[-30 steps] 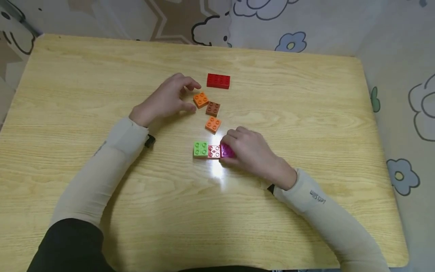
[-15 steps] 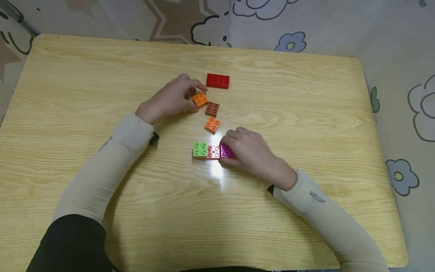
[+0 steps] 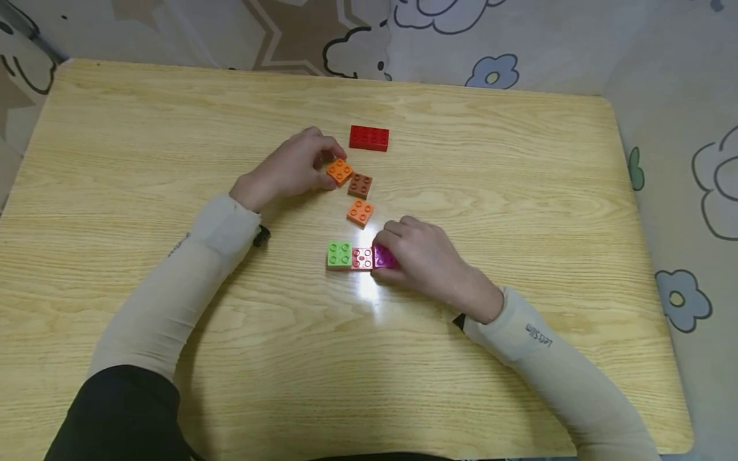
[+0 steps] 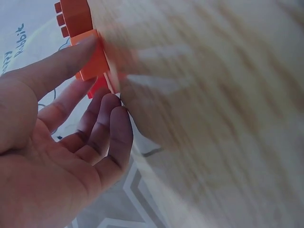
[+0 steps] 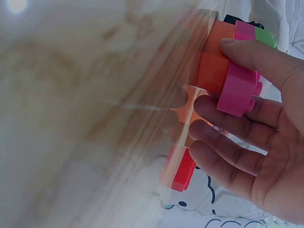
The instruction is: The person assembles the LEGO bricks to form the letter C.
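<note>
My left hand pinches an orange toy building brick between thumb and index finger; in the left wrist view the other fingers curl loosely below the brick. A brown brick touches its corner, and a second orange brick lies just nearer. With my right hand I hold the right end of a joined group, at its magenta brick. Left of that are a pale pink brick and a lime green brick. From the right wrist, an orange brick shows beneath the pink ones.
A long red brick lies beyond the left hand's fingers. Everything rests on a wood-grain table, whose far edge meets a patterned wall. Glare brightens the tabletop in front of the joined bricks.
My left hand has moved right to the orange brick, and its thumb and index finger have come together on it. That brick has turned slightly. The right hand has stayed still on the joined bricks.
</note>
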A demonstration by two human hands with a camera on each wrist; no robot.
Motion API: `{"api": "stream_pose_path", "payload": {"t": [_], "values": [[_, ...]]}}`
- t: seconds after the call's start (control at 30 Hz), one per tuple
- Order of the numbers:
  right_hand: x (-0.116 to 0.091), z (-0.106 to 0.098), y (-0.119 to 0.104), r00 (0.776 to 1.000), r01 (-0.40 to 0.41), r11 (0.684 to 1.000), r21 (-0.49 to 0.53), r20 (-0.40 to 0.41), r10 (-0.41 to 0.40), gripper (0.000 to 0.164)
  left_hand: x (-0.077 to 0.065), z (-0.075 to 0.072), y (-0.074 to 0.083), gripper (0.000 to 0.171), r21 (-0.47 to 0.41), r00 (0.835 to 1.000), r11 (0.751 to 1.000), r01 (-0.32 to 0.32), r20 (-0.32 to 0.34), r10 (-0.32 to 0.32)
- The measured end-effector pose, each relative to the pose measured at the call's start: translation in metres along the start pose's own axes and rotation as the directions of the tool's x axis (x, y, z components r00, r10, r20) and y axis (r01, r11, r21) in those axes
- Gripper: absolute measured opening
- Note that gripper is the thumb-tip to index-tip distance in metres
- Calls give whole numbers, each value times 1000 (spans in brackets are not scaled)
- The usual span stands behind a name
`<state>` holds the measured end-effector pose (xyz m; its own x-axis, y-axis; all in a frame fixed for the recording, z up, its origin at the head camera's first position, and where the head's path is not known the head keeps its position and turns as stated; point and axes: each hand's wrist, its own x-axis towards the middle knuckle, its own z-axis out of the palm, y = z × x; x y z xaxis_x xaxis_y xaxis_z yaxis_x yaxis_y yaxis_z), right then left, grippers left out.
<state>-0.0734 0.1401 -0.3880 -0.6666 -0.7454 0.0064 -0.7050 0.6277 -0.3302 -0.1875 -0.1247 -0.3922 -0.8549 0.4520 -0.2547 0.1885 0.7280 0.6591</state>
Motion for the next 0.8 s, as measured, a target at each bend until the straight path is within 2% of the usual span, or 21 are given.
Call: {"api": "stream_pose_path", "payload": {"t": [0.2, 0.47, 0.8], "values": [[1, -1, 1, 1000, -4, 1000, -1, -3, 4, 39, 0, -2, 1, 43, -13, 1000, 1000, 1, -13, -1], [0, -2, 0, 1000, -4, 1000, -5, -7, 4, 39, -6, -4, 1, 42, -76, 999, 997, 30, -28, -32], [-1, 0, -1, 1000, -5, 1000, -1, 0, 5, 38, -16, -2, -3, 41, -93, 998, 996, 14, -58, -20]]}}
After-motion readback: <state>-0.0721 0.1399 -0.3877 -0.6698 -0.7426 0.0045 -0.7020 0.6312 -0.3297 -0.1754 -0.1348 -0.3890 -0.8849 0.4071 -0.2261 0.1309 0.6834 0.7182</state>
